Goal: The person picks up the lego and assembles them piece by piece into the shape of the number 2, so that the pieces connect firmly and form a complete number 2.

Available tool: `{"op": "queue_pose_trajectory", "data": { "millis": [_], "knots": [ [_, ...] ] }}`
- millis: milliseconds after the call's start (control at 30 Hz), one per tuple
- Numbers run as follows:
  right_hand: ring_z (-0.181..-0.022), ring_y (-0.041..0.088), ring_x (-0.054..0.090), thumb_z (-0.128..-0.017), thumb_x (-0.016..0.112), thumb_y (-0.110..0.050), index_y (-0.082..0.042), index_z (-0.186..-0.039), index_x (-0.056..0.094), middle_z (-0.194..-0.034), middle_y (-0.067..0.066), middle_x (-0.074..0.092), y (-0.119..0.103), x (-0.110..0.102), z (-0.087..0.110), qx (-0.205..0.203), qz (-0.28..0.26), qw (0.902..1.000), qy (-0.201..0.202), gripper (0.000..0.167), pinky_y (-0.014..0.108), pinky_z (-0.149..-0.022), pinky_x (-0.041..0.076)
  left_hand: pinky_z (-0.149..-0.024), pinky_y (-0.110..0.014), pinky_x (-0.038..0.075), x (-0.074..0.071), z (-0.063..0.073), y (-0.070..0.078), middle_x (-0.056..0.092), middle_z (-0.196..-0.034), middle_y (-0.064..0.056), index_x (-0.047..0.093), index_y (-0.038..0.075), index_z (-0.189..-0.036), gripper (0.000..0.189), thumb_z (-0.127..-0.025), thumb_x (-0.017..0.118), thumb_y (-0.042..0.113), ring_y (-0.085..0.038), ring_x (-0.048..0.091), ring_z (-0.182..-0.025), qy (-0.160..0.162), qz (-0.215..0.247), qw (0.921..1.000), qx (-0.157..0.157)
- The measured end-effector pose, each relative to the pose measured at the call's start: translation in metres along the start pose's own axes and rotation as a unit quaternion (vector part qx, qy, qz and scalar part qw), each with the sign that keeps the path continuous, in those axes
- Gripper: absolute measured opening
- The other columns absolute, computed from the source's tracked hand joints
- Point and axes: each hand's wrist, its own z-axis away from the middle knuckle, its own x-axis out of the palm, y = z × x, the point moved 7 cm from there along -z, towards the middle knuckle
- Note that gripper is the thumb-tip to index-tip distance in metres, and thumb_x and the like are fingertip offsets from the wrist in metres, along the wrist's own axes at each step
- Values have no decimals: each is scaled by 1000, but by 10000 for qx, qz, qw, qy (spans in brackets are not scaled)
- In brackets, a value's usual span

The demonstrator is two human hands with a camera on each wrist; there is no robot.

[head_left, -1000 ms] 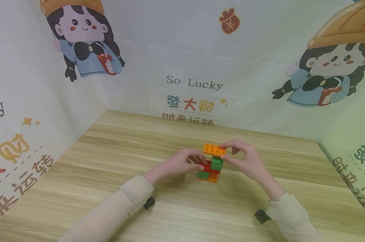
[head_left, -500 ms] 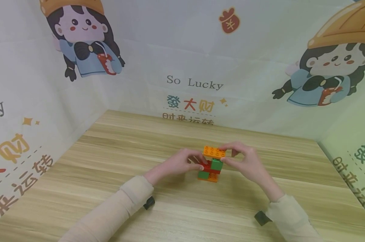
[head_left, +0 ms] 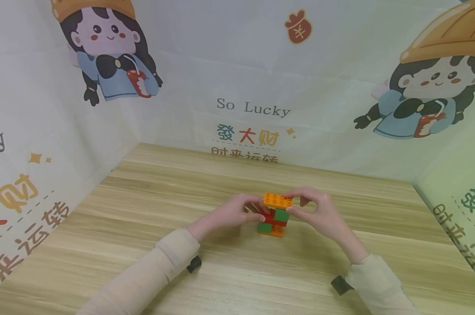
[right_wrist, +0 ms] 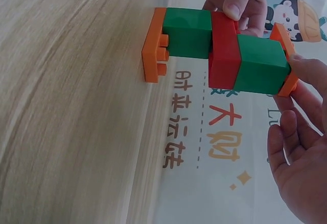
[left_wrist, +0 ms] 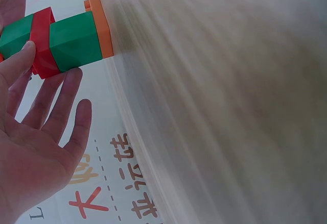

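Observation:
A small stack of toy building bricks stands on the table. Its bottom is an orange plate (right_wrist: 152, 45), with a green brick (left_wrist: 75, 41) on one end. Above that lies a red brick (right_wrist: 225, 50), and a second green brick (head_left: 281, 215) sits on the red one's right end. The left hand (head_left: 237, 211) pinches the red brick between thumb and fingers. Over the upper green brick, the right hand (head_left: 320, 210) holds an orange eight-stud plate (head_left: 277, 200) by its right end. In the right wrist view this plate looks against the green brick's top, slightly tilted.
The wooden table (head_left: 174, 183) extends round the stack. A printed cloth (head_left: 182, 87) hangs behind and at both sides. Black wrist devices (head_left: 341, 284) show beneath both sleeves.
The right hand has lowered the orange plate a little, and slightly to the left, onto or close above the upper green brick. The left hand and the lower stack have kept still.

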Motion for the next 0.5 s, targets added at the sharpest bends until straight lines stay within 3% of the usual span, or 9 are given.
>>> {"op": "queue_pose_trajectory", "data": {
  "millis": [267,500],
  "knots": [
    [-85,18,55,-84,78,-16,-19,-115,72,-110,0,73,-1,1,1,-16,50,10000,-19,31,23,-77,46,-93,-37,54,0,1,1,73,-113,1,70,16,-108,17,-91,71,18,-16,67,-102,-7,37,10000,-67],
    [-86,23,57,-84,78,-15,-16,-115,72,-113,2,72,-3,1,1,10,1,10000,-68,32,23,-78,47,-93,-36,54,0,1,1,73,-113,0,69,16,-109,18,-91,71,18,-17,67,-102,-16,63,10000,-39]
  ]
}}
